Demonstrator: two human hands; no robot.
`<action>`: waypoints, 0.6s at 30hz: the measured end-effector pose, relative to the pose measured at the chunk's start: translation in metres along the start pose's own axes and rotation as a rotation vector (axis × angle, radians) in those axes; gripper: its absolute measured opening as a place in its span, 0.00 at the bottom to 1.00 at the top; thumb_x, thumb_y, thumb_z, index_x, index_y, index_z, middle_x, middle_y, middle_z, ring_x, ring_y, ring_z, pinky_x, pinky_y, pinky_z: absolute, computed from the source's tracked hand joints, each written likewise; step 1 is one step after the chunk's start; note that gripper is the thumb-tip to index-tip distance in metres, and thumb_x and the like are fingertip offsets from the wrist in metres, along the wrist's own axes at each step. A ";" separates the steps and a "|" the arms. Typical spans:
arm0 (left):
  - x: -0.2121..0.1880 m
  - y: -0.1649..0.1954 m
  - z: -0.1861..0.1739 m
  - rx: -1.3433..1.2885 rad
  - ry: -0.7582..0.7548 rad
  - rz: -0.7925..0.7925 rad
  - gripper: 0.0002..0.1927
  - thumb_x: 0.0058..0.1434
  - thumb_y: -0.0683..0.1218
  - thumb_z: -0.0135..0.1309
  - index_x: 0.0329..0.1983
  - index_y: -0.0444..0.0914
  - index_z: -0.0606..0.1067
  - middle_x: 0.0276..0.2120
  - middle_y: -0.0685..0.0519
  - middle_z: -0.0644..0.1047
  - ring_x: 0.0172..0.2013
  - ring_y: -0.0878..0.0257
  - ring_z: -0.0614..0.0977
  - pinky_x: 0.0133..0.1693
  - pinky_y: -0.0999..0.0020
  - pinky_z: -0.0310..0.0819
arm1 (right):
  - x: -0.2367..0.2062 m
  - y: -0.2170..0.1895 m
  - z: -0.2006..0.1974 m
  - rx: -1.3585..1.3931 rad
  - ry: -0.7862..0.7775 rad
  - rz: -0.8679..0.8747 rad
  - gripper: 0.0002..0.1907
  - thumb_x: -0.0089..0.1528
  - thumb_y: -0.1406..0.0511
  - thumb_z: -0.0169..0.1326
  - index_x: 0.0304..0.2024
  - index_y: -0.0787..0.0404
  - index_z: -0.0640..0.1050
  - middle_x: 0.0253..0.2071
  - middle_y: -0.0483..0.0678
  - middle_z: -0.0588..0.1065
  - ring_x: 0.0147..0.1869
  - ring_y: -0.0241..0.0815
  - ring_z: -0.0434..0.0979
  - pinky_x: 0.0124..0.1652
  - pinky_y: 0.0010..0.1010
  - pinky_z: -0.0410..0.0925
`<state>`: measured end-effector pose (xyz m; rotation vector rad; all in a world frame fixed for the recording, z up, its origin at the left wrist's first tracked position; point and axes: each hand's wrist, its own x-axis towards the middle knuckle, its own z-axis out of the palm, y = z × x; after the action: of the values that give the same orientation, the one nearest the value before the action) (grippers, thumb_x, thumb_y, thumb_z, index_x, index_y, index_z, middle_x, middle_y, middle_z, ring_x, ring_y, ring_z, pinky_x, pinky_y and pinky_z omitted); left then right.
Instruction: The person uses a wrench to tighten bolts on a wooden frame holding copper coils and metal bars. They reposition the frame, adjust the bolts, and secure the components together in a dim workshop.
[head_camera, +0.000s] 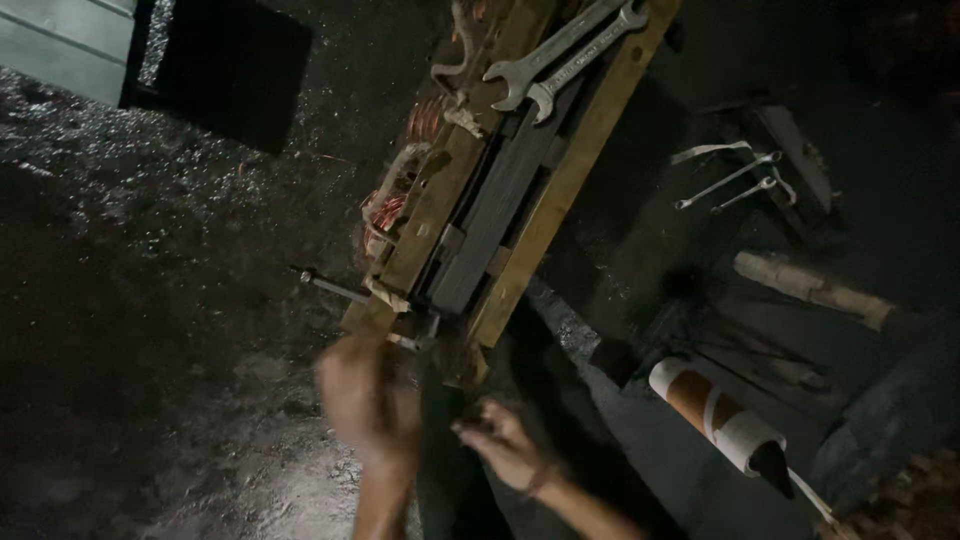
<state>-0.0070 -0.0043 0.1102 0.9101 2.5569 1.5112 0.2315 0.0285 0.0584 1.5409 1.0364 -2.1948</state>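
Observation:
A long wooden frame (575, 165) with a dark metal core runs from the top centre down toward me. Copper wire coils (392, 205) bulge from its left side. My left hand (368, 400) is blurred at the frame's near end, close to a thin metal rod (330, 288) sticking out to the left. My right hand (503, 443) is just below the frame's near end, its fingers pinched on a small dark part that I cannot make out. Two large open-end wrenches (560, 55) lie on the frame's far end.
Several smaller wrenches (730, 180) lie on a dark surface at the right. A brown and white sealant cartridge (722, 418) lies at the lower right. A pale wooden stick (812, 290) lies above it. The floor at the left is dark, gritty and glinting.

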 end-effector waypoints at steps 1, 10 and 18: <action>0.015 0.016 0.014 0.052 -0.193 -0.071 0.14 0.61 0.42 0.64 0.49 0.37 0.77 0.44 0.46 0.79 0.46 0.51 0.79 0.49 0.55 0.72 | 0.001 0.001 -0.019 -0.014 -0.028 -0.123 0.07 0.68 0.66 0.57 0.40 0.61 0.72 0.36 0.44 0.71 0.39 0.35 0.71 0.42 0.31 0.71; 0.156 0.039 0.243 0.737 -0.453 0.321 0.35 0.60 0.45 0.49 0.72 0.31 0.62 0.70 0.39 0.64 0.68 0.45 0.66 0.62 0.50 0.61 | 0.014 -0.008 -0.089 -0.207 -0.076 -0.039 0.16 0.65 0.57 0.61 0.42 0.63 0.77 0.37 0.48 0.76 0.40 0.40 0.77 0.44 0.36 0.71; 0.155 0.012 0.250 1.281 -0.536 0.527 0.30 0.66 0.48 0.55 0.72 0.38 0.69 0.65 0.41 0.65 0.63 0.46 0.68 0.61 0.52 0.65 | -0.015 -0.073 -0.244 0.360 -0.250 -0.672 0.36 0.63 0.48 0.61 0.60 0.70 0.71 0.51 0.53 0.72 0.52 0.45 0.70 0.51 0.36 0.65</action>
<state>-0.0509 0.2747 0.0281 1.7886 2.6891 -0.6226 0.3682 0.2440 0.0570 1.0770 1.2557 -3.0761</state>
